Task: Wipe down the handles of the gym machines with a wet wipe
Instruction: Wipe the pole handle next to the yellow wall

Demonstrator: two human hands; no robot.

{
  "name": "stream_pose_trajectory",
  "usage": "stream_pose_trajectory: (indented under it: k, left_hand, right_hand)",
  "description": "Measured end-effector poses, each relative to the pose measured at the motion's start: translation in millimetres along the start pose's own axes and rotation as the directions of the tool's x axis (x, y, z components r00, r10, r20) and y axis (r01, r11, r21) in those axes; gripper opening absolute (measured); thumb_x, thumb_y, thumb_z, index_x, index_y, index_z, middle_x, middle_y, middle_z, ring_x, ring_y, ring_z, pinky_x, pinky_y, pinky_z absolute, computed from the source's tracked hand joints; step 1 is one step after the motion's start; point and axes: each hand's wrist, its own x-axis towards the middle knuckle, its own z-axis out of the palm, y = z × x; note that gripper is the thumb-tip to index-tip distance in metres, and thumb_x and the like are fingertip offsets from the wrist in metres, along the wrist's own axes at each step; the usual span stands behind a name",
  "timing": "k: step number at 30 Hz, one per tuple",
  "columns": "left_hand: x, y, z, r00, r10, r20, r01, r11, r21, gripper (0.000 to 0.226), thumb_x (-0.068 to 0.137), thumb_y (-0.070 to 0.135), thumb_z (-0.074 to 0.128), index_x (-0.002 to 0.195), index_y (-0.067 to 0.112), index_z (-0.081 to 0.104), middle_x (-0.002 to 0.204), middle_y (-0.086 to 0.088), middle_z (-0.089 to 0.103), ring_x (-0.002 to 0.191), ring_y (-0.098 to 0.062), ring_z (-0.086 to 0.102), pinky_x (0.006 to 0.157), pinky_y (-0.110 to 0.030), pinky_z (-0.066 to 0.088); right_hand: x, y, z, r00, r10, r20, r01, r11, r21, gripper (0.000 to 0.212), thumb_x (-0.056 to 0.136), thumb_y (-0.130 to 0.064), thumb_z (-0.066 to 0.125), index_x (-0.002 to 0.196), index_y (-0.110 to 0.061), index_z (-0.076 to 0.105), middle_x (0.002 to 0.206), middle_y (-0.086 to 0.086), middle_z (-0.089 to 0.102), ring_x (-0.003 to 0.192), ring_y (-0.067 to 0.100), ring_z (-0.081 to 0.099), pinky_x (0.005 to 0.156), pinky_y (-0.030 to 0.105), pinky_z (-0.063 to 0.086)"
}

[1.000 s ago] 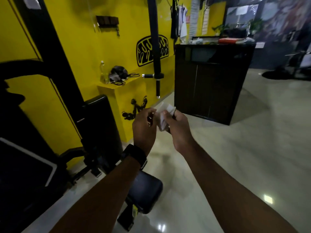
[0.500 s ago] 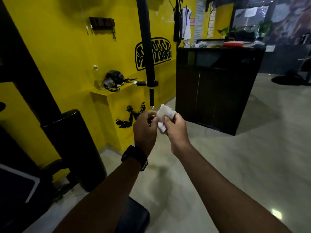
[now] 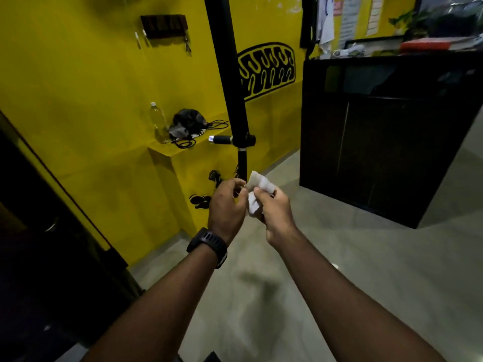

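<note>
Right hand (image 3: 274, 210), fingers curled, grips a crumpled white wet wipe (image 3: 257, 194), whose soft, creased folds bulge above and below the thumb. Left hand (image 3: 227, 205), seen from the back with fingers bent inward, pinches the wipe's left edge. A matte black watch (image 3: 207, 244) with a perforated strap circles the left wrist. The wipe sits in the view just beneath the lower end of the black bar (image 3: 230, 74), a smooth round tube hanging from above; whether the two touch cannot be told. Two cylindrical handles branch from the bar's clamp: a horizontal handle (image 3: 222, 139) with a shiny metal end cap pointing left, and a slim vertical handle (image 3: 242, 163) dropping towards the wipe. Left of the bar, a boxy yellow ledge (image 3: 167, 158) carries a clear plastic bottle (image 3: 158, 122) and a slumped dark bag (image 3: 187, 121) with looping cords. Right of the bar stands a dark, flat-faced rectangular cabinet (image 3: 379, 139). Behind the bar, a black oval emblem (image 3: 266, 71) of wavy loops marks the glossy yellow wall. Below, the pale floor (image 3: 366, 257) is polished and faintly reflective.
</note>
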Motion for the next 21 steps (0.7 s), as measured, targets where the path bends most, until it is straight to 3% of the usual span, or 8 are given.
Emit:
stream_pose_trajectory:
  k: [2, 6, 9, 13, 16, 21]
  left_hand:
    - [21, -12, 25, 1.000, 0.013, 0.023, -0.014, 0.998, 0.060, 0.017, 0.097, 0.015, 0.063, 0.113, 0.009, 0.067, 0.106, -0.004, 0.067, 0.095, -0.016, 0.061, 0.082, -0.032, 0.053]
    - [65, -32, 71, 0.996, 0.004, 0.094, -0.024, 0.979, 0.204, 0.022, 0.096, 0.015, 0.061, 0.117, 0.009, 0.066, 0.110, -0.004, 0.066, 0.103, -0.018, 0.058, 0.087, -0.042, 0.053]
    - [92, -44, 88, 0.986, -0.040, 0.159, -0.015, 0.945, 0.327, 0.033, 0.095, 0.014, 0.062, 0.127, 0.006, 0.061, 0.123, -0.010, 0.062, 0.115, -0.024, 0.055, 0.097, -0.040, 0.049]
    - [128, -63, 97, 0.968, -0.165, 0.188, 0.066, 0.894, 0.442, 0.043, 0.094, 0.011, 0.060, 0.136, 0.005, 0.054, 0.134, -0.014, 0.055, 0.125, -0.030, 0.049, 0.103, -0.038, 0.041]
    - [155, -81, 100, 0.939, -0.286, 0.191, 0.156, 0.849, 0.505, 0.054, 0.094, 0.011, 0.059, 0.146, 0.007, 0.044, 0.148, -0.013, 0.044, 0.135, -0.032, 0.039, 0.108, -0.043, 0.039]
    - [196, -118, 99, 0.923, -0.260, 0.285, 0.050, 0.814, 0.579, 0.076, 0.094, 0.021, 0.064, 0.156, 0.007, 0.024, 0.164, -0.014, 0.019, 0.152, -0.029, 0.013, 0.119, -0.044, 0.023]
  right_hand:
    - [40, 3, -3, 1.000, 0.013, 0.008, -0.013, 1.000, 0.005, 0.018, 0.097, -0.016, 0.061, 0.115, -0.013, 0.059, 0.107, 0.012, 0.072, 0.098, 0.026, 0.071, 0.089, 0.050, 0.058]
    - [120, 7, -3, 0.999, -0.013, -0.043, 0.011, 0.999, -0.043, 0.020, 0.099, -0.020, 0.060, 0.116, -0.010, 0.054, 0.109, 0.013, 0.069, 0.097, 0.025, 0.070, 0.084, 0.042, 0.060]
    - [159, 13, 2, 0.997, -0.044, -0.070, 0.036, 0.993, -0.114, 0.028, 0.098, -0.022, 0.060, 0.121, -0.006, 0.056, 0.113, 0.011, 0.069, 0.099, 0.025, 0.069, 0.084, 0.038, 0.058]
    - [200, 26, 10, 0.993, -0.008, -0.118, -0.019, 0.974, -0.224, 0.015, 0.095, -0.019, 0.064, 0.098, -0.005, 0.066, 0.101, 0.015, 0.072, 0.094, 0.031, 0.068, 0.081, 0.039, 0.055]
    - [223, 33, 16, 0.980, 0.005, -0.199, -0.060, 0.960, -0.274, 0.017, 0.096, -0.023, 0.064, 0.099, -0.007, 0.066, 0.103, 0.014, 0.073, 0.095, 0.032, 0.067, 0.078, 0.037, 0.051]
    - [257, 42, 31, 0.959, -0.060, -0.277, -0.029, 0.951, -0.307, 0.009, 0.098, -0.014, 0.059, 0.106, -0.014, 0.054, 0.104, 0.007, 0.068, 0.091, 0.026, 0.063, 0.066, 0.027, 0.036]
